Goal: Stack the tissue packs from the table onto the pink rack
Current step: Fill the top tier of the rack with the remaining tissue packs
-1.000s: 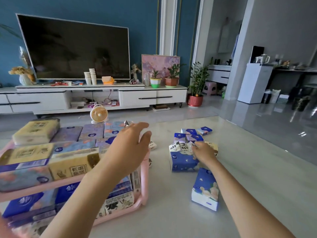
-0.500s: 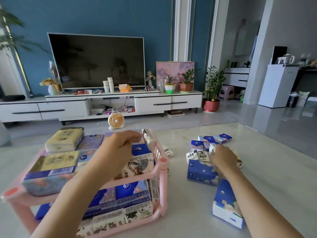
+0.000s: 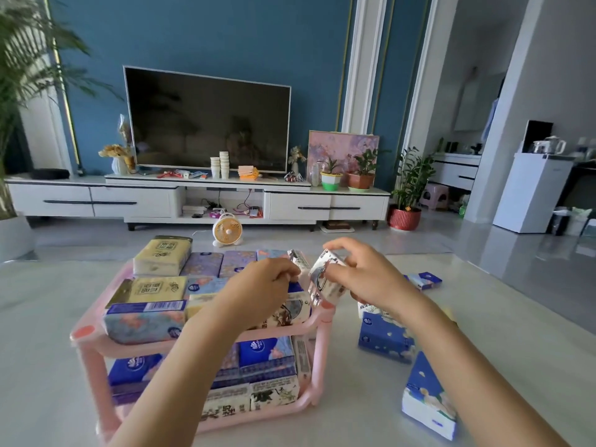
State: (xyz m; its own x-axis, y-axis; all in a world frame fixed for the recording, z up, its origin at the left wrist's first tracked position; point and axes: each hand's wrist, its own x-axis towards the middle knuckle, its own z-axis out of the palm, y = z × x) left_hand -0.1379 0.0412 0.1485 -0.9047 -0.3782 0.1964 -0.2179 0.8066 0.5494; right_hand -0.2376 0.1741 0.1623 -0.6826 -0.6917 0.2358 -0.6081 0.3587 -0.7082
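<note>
A pink two-tier rack [image 3: 93,341] stands on the pale table, both tiers filled with several tissue packs. My right hand [image 3: 364,274] holds a small white patterned tissue pack [image 3: 324,279] just above the rack's right rim. My left hand [image 3: 261,287] rests over the top tier with curled fingers touching a small pack [image 3: 298,258] that stands at the rim. More packs remain on the table to the right: a blue one [image 3: 383,338], a blue and white one [image 3: 429,398] near the front, and a small blue one [image 3: 424,280] farther back.
Beyond the table's far edge lie a grey floor, a small orange fan [image 3: 227,229], a white TV cabinet [image 3: 193,198] and a red plant pot [image 3: 403,217]. The table [image 3: 516,333] stretches to the right of the packs.
My right hand lifted a small patterned pack from the pile on the table and brought it left to the rack's rim. My left hand stayed over the top tier.
</note>
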